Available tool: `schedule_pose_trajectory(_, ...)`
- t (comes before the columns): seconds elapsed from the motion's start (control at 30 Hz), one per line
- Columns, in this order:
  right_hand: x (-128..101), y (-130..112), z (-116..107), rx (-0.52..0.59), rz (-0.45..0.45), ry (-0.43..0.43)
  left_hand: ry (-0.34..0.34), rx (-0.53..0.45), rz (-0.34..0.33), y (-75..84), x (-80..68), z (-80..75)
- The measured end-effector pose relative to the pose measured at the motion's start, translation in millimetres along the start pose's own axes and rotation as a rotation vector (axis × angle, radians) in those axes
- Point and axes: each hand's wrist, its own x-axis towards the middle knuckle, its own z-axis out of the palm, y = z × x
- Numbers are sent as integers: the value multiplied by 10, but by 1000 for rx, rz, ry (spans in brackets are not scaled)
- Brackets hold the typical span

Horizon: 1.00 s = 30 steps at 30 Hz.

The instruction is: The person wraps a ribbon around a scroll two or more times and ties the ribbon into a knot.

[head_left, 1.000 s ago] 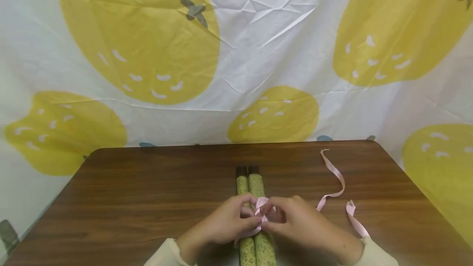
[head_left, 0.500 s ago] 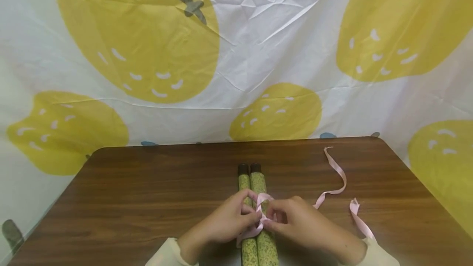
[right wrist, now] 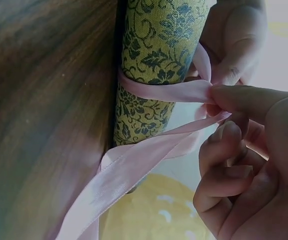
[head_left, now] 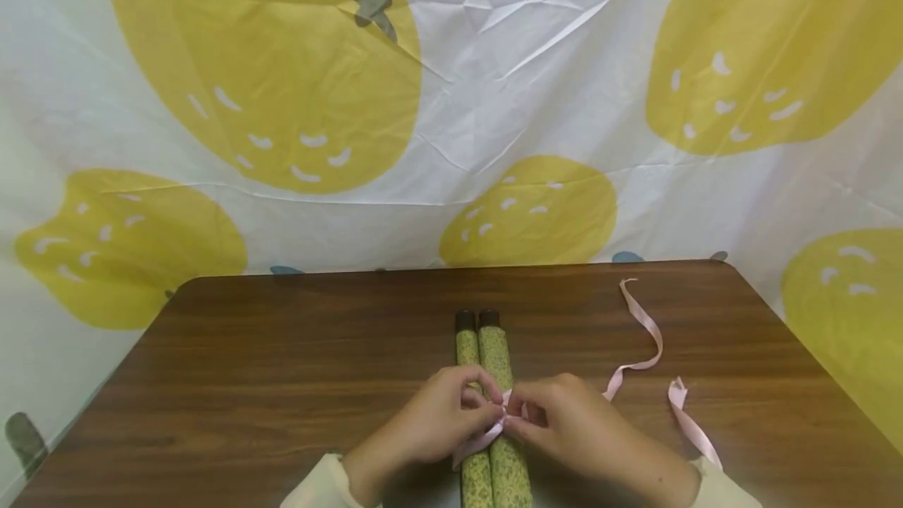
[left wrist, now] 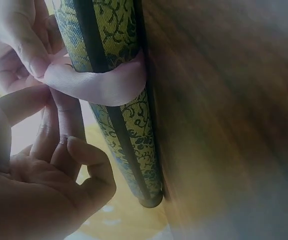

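Two rolled scrolls, a left one (head_left: pixel 467 348) and a right one (head_left: pixel 497 355), lie side by side, covered in yellow-green patterned brocade with dark end knobs. A pink satin ribbon (left wrist: pixel 103 87) passes around them. Above the scrolls, my left hand (head_left: pixel 444 418) pinches the ribbon between thumb and fingers. My right hand (head_left: pixel 571 426) meets it there and pinches the ribbon too, close to the crossing. In the right wrist view, a ribbon tail (right wrist: pixel 128 167) hangs from the right fingers toward the table. The fingertips partly hide the crossing.
Two loose lengths of pink ribbon, a far one (head_left: pixel 645 328) and a near one (head_left: pixel 687 422), trail over the brown wooden table (head_left: pixel 282 359) to the right. Behind the table hangs a white cloth (head_left: pixel 339 237) printed with yellow lemons.
The ribbon loop that stood up between the hands has shrunk down at the crossing. Both hands stay nearly in place, their fingertips shifting slightly. The head view has moved a little.
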Motion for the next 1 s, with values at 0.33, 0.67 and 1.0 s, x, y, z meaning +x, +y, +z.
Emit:
schedule_pose_trajectory(0.33, 8, 2, -28, -79, 16, 24, 39, 248, 116, -4, -4, -6)
schedule_pose_trajectory(0.67, 3, -2, -36, -70, 33, 11, -100, 252, 45, 34, -62, 7)
schedule_pose_trajectory(1.0, -4, -9, -18, -18, 17, -6, -122, 345, 100, 25, -76, 13)
